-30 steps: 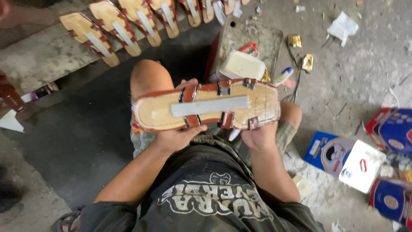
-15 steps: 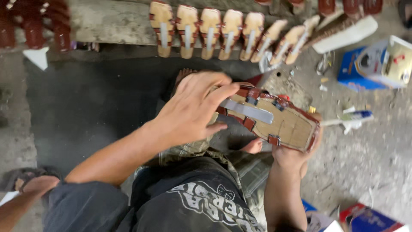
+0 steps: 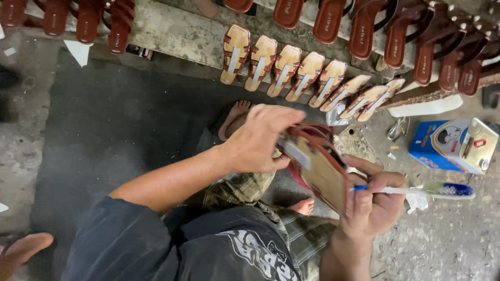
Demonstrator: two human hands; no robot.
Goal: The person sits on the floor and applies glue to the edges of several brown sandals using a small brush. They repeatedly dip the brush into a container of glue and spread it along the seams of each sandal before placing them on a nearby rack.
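I sit on the floor with a brown strapped sandal (image 3: pixel 319 167) held sole-up over my lap, its tan sole tilted on edge. My left hand (image 3: pixel 260 138) grips the sandal's upper end, fingers curled over its straps. My right hand (image 3: pixel 376 200) supports the lower end from the right and holds a white and blue toothbrush (image 3: pixel 424 190), whose bristle end points right, away from the sandal.
A row of several sole-up sandals (image 3: pixel 297 70) leans on a concrete ledge (image 3: pixel 172 36) ahead, with brown sandals (image 3: pixel 396 31) lined above. A blue and white tin (image 3: pixel 453 145) stands at the right. My bare feet (image 3: pixel 237 117) rest on a dark mat (image 3: pixel 104 130).
My view swung left and down. The sandal turned from lying flat to standing on edge. My right hand now shows the toothbrush, and my left hand has closed on the sandal's upper end.
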